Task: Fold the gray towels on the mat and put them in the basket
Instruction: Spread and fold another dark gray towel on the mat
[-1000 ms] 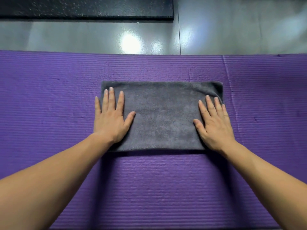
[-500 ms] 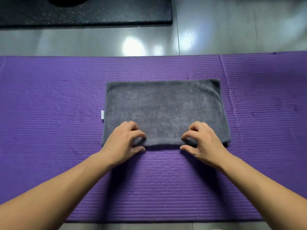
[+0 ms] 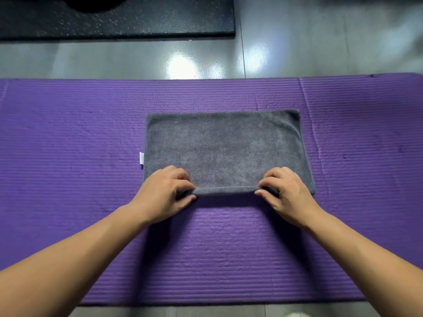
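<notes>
The near edge of the gray towel (image 3: 223, 145) is pinched by the left hand (image 3: 163, 194) and the right hand (image 3: 287, 193), thumb under and curled fingers on top in each case. The two hands are held apart, one toward each near corner, and the stretch of edge between them is raised slightly off the purple mat (image 3: 68, 156). Beyond the hands the towel is spread flat on the mat. A small white tag (image 3: 141, 158) is seen at the towel's side, just beyond the left hand. A black speckled slab (image 3: 160, 17) lies on the glossy floor (image 3: 320, 46), well beyond both hands.
</notes>
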Tool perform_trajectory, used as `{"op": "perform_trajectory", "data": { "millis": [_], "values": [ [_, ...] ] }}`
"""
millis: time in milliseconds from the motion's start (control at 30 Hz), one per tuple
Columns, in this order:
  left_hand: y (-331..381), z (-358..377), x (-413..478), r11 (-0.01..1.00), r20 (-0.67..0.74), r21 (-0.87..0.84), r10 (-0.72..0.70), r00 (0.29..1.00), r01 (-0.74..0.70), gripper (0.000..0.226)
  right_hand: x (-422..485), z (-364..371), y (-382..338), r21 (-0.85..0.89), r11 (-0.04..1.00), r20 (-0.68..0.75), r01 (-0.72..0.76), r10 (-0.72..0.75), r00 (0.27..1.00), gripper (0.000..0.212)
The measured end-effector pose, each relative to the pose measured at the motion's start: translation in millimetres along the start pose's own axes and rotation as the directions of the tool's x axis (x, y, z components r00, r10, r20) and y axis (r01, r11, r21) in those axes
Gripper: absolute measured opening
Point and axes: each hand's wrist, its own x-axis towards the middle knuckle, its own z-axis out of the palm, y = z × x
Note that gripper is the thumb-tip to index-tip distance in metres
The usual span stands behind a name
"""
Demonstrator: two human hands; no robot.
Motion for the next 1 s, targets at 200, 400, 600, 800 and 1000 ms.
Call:
{"op": "perform_trajectory", "data": {
  "millis": [200,400,600,800,1000],
  "values": [
    [-7.5,-23.6,11.4,1.000,0.133,-0.018,-0.001,0.991,0.003,0.029,34.7,-38.2,-6.8,0.060,0.996,0.104,-0.061,0.054,0.993,0.018],
    [-23.4,-84.1,71.7,0.980,0.142,-0.034,-0.190,0.971,0.197,0.021,102.5,-78.5,-3.4,0.057,0.990,0.219,-0.128,0.112,0.969,0.015],
    [-53.6,-81.1,135.7,0.892,0.129,0.211,-0.431,0.893,0.400,0.017,182.4,-95.4,15.3,-0.039,0.986,0.348,-0.162,0.165,0.923,0.019],
    [-60.9,-63.4,149.6,0.819,0.020,0.187,-0.556,0.831,0.543,0.024,220.1,-84.2,25.3,-0.165,0.979,0.394,-0.122,0.179,0.901,0.026],
    [-67.8,-66.8,155.9,0.794,0.061,0.117,-0.606,0.793,0.597,0.021,223.7,-78.8,26.1,-0.203,0.971,0.381,-0.124,0.195,0.904,0.025]
  ]
}}
